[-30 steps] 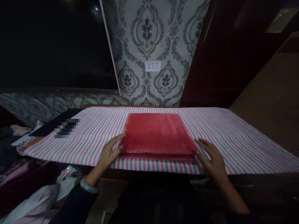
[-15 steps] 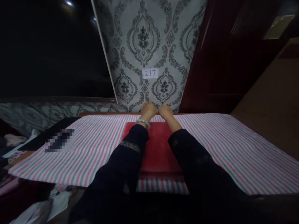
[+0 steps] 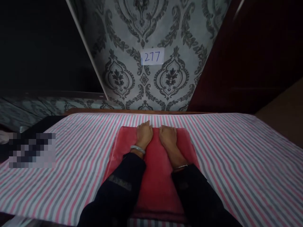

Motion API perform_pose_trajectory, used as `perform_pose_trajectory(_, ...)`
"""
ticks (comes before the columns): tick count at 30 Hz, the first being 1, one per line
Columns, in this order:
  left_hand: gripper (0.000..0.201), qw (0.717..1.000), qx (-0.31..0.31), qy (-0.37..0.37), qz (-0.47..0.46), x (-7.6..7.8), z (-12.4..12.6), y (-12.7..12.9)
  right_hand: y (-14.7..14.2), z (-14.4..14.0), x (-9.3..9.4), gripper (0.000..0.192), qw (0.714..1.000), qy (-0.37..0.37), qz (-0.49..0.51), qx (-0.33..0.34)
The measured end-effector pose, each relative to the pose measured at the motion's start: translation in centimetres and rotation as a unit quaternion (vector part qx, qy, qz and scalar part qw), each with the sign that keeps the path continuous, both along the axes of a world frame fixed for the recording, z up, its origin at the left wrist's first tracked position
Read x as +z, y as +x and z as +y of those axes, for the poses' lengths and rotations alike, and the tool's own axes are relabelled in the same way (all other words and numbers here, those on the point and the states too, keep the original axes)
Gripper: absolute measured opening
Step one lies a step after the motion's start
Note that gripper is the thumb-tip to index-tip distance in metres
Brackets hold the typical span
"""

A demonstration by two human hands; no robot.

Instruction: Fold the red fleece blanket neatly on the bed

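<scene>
A red cloth [image 3: 158, 179], soft and folded into a thick rectangle, lies in front of me on a striped tablecloth [image 3: 78, 157]. My left hand [image 3: 144, 135], with a pale bangle at its wrist, is at the cloth's far edge, left of the middle. Its fingers look curled over that edge, with one fingertip sticking out past it. Close by on the right, my right hand [image 3: 168, 136] has its fingers bent over the same edge; a thin bracelet circles this wrist. The undersides of both hands are hidden. Dark sleeves cover parts of the cloth's sides.
Behind the table stands a patterned wall with a paper label [image 3: 152, 56] reading 277. A large dark screen [image 3: 42, 47] hangs at the left, and a dark red panel [image 3: 227, 63] stands at the right. A pixelated patch covers something on the tablecloth's left side.
Both hands have come back from the table's far edge to the red cloth's far edge. The view has moved closer and tilted down, and the cloth's far edge now shows wider.
</scene>
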State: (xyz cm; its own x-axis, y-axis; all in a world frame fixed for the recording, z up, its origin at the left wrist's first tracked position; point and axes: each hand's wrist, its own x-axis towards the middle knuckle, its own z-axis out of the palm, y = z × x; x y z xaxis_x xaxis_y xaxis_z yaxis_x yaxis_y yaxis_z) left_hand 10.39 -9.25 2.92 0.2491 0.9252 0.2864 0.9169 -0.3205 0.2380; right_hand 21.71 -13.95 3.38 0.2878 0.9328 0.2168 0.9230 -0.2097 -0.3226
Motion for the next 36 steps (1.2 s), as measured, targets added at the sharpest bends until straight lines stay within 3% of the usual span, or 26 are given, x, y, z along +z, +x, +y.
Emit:
perform_pose_trajectory(8, 0.043, 1.0, 0.002, 0.007, 0.008, 0.1, -0.2, -0.2, -0.3, 0.2, -0.2, 0.041, 1.0, 0.008, 0.007, -0.002)
perform_pose_trajectory(13, 0.042, 1.0, 0.0, 0.025, 0.01, 1.5, -0.1, -0.9, 0.7, -0.9, 0.9, 0.04, 1.0, 0.01, -0.014, -0.009)
perform_pose_trajectory(20, 0.042, 0.998, 0.015, -0.002, 0.069, 3.3, -2.5, -5.9, 4.5, -4.6, 0.5, 0.046, 0.999, -0.016, -0.045, -0.01)
perform_pose_trajectory(26, 0.047, 0.998, 0.002, -0.018, 0.062, 2.1, -4.2, -9.8, 5.6, -5.1, -1.4, 0.053, 1.0, -0.004, -0.028, -0.005)
perform_pose_trajectory(32, 0.054, 0.999, -0.022, -0.048, -0.004, -0.3, -2.7, -11.1, 7.1, -4.5, -3.6, 0.053, 0.997, 0.065, 0.004, 0.036)
perform_pose_trajectory(36, 0.055, 0.999, -0.028, -0.044, -0.015, -0.8, -2.2, -11.3, 7.7, -4.2, -4.2, 0.052, 0.995, 0.085, 0.013, 0.054)
